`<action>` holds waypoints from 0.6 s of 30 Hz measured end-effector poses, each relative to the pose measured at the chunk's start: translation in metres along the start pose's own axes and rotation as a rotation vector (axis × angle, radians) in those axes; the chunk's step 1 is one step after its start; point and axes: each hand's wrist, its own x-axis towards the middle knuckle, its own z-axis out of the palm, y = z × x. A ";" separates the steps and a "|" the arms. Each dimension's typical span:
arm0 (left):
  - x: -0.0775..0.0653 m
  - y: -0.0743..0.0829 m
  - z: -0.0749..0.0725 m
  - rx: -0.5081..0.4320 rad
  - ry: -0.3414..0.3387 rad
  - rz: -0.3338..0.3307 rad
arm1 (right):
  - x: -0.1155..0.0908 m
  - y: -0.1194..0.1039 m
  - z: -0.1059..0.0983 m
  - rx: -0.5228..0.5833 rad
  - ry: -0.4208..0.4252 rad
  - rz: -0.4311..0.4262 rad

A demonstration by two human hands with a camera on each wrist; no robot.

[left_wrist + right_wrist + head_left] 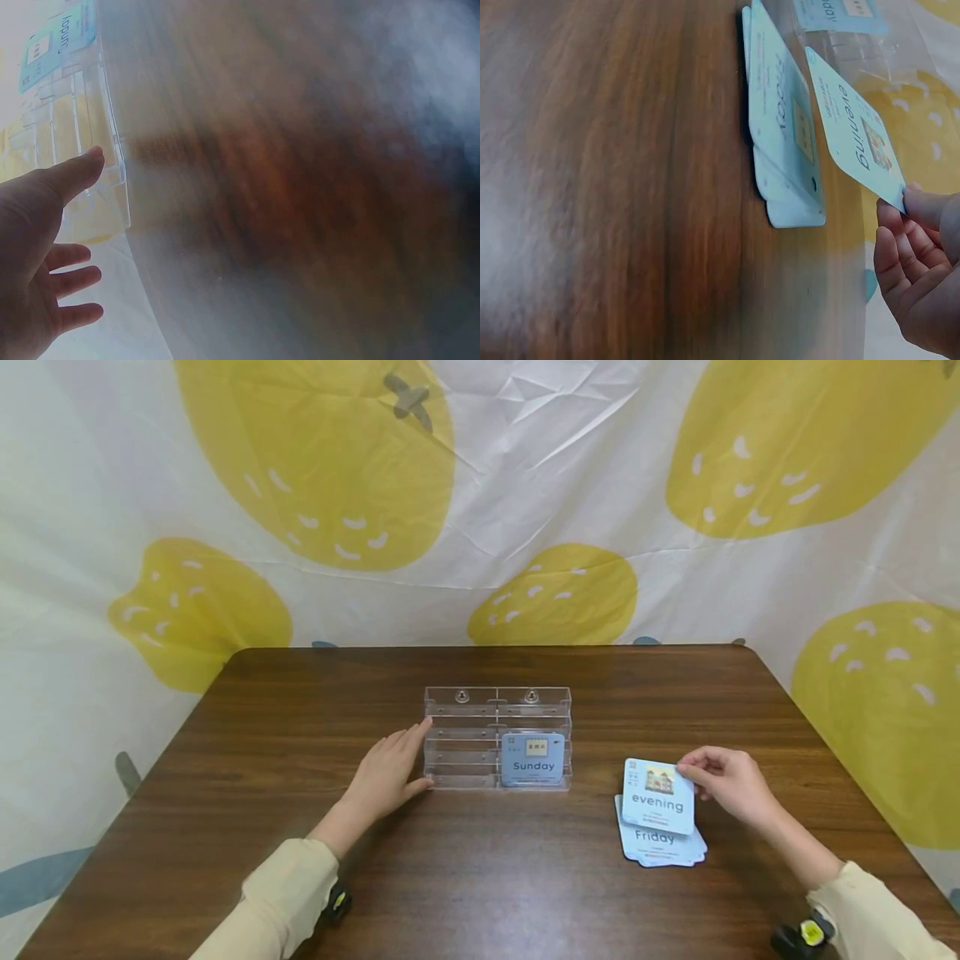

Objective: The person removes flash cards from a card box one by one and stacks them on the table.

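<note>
Card "evening" [657, 797] pinched at corner between right fingers [892, 219].

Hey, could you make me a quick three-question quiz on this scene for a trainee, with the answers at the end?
1. Which word is printed on the lifted card that the right hand pinches?

2. True or false: from the head camera, the Sunday card stands in the right column of the clear rack.

3. Which of these is the left hand nearest to?
A. The pile of cards
B. The clear rack
C. The back edge of the table

Key: 1. evening; 2. true; 3. B.
</note>
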 end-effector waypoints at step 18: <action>0.000 0.001 -0.001 -0.016 -0.011 -0.010 | -0.012 0.015 -0.012 -0.050 0.005 0.007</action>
